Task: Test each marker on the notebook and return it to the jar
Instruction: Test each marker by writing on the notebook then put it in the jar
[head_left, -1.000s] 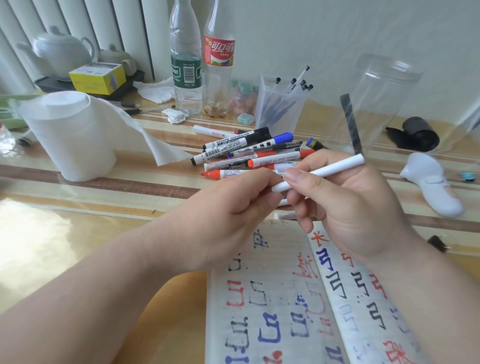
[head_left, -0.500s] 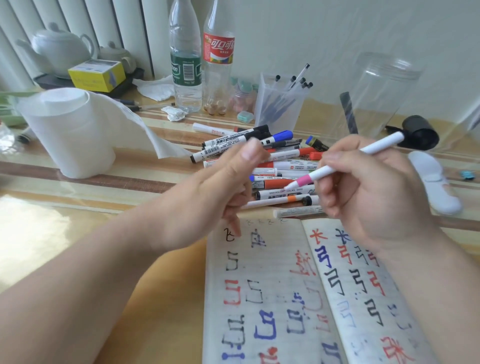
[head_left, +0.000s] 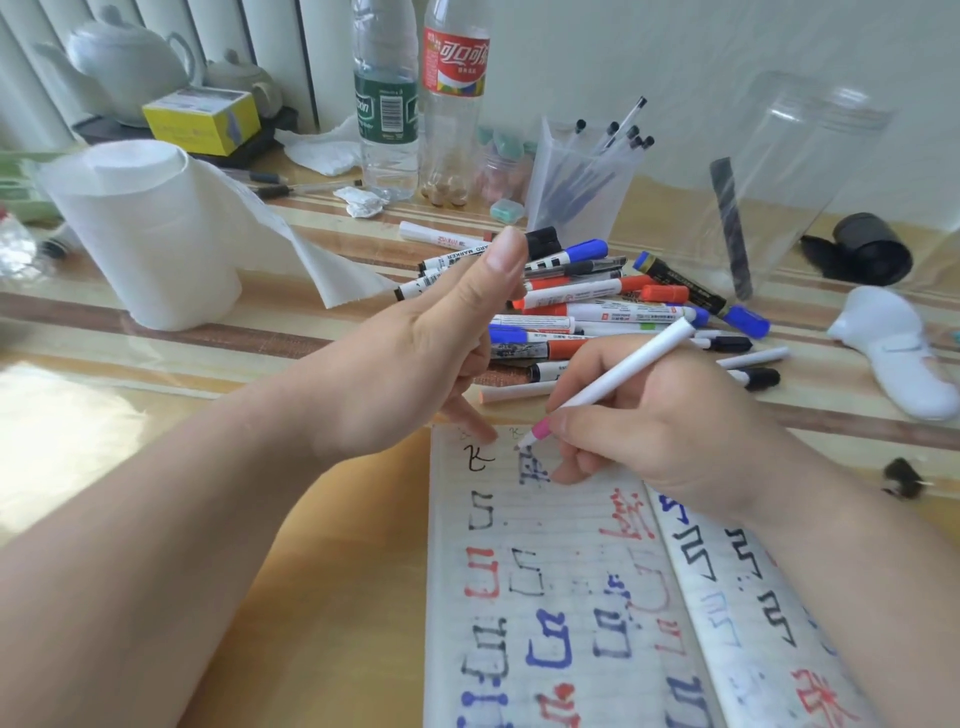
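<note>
White marker (head_left: 618, 382) with a pink collar, pinched in the curled fingers of the right hand (head_left: 675, 431). Its tip meets the top edge of the open notebook (head_left: 545, 597), which lies at the near edge of the table (head_left: 353, 623). The left hand (head_left: 410, 364) hangs above the notebook's top left corner, thumb up, one finger touching the page; whether its curled fingers enclose anything cannot be told. Loose markers (head_left: 597, 306) lie mid-table, and the clear jar (head_left: 810, 156) stands toward the far right edge.
</note>
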